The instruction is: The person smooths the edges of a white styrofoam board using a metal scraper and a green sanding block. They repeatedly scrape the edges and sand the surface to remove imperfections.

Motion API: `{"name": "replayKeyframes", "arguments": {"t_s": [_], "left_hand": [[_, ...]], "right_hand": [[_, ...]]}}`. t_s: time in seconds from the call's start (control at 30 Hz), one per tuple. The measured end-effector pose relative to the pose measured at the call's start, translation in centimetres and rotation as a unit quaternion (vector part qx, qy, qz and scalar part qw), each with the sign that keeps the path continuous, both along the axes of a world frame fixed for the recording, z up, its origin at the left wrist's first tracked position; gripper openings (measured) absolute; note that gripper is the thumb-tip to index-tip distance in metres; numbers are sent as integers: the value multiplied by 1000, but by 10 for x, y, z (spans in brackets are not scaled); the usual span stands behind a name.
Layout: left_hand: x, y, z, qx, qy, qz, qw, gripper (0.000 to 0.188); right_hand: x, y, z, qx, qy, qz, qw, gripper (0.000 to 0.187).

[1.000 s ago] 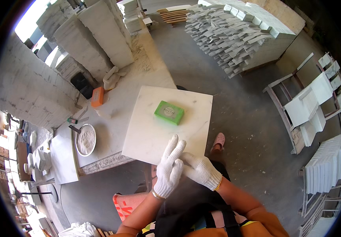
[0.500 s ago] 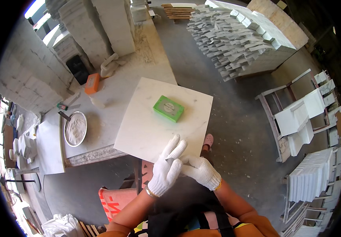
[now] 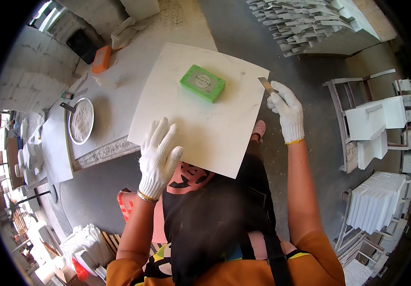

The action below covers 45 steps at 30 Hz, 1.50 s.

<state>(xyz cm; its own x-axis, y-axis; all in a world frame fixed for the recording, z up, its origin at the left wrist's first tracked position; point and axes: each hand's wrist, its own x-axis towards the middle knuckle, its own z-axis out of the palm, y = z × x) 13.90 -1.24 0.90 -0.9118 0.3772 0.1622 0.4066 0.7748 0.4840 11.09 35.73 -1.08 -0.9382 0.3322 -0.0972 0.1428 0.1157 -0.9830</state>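
Observation:
A square white marble slab point(image 3: 200, 136) with faint grey veining lies partly over the worktable's corner, its near end above my lap. On it rests a green rectangular abrasive pad point(image 3: 202, 83) with a pale round label. Both my hands wear white knitted gloves. My left hand point(image 3: 158, 155) is at the slab's near left edge, fingers spread and holding nothing; whether it presses on the surface I cannot tell. Off the slab's right edge, my right hand point(image 3: 286, 112) pinches a small flat metal scraper blade point(image 3: 265, 85), its free end beside the slab's far right corner.
A metal bowl of white powder point(image 3: 81, 121) with a dark-handled tool stands on the worktable point(image 3: 115, 102) to the left. Farther back are an orange block point(image 3: 101, 59) and a dark box point(image 3: 82, 46). Stone pieces point(image 3: 305, 24) are stacked at the far right; racks of white slabs point(image 3: 374, 202) stand right.
My hands, together over the slab's near edge before, have parted. The left has gone left; the right has swung out right with the scraper blade showing. The slab and pad appear higher in view.

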Motion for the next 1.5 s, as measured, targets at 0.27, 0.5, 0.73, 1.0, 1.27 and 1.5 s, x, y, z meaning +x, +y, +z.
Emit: {"name": "replayKeyframes", "arguments": {"t_s": [0.27,0.5,0.73,1.0,1.27,1.5], "left_hand": [[4,-1,-11,-36,13,-16,999,53],[1,-3,-11,-49,35,-21,998,52],[10,-4,-8,-40,25,-15,999,53],[22,-17,-13,-64,33,9,997,53],[20,-18,-12,-72,27,3,997,54],[26,7,2,-64,17,-63,996,54]], "right_hand": [[84,-37,-9,133,19,64,989,36],[155,-42,3,142,-18,120,982,42],[68,-21,12,-42,-48,-3,998,37],[70,-41,8,125,-32,134,982,28],[160,-60,17,142,-11,254,957,30],[156,-36,22,-102,-103,27,989,48]]}}
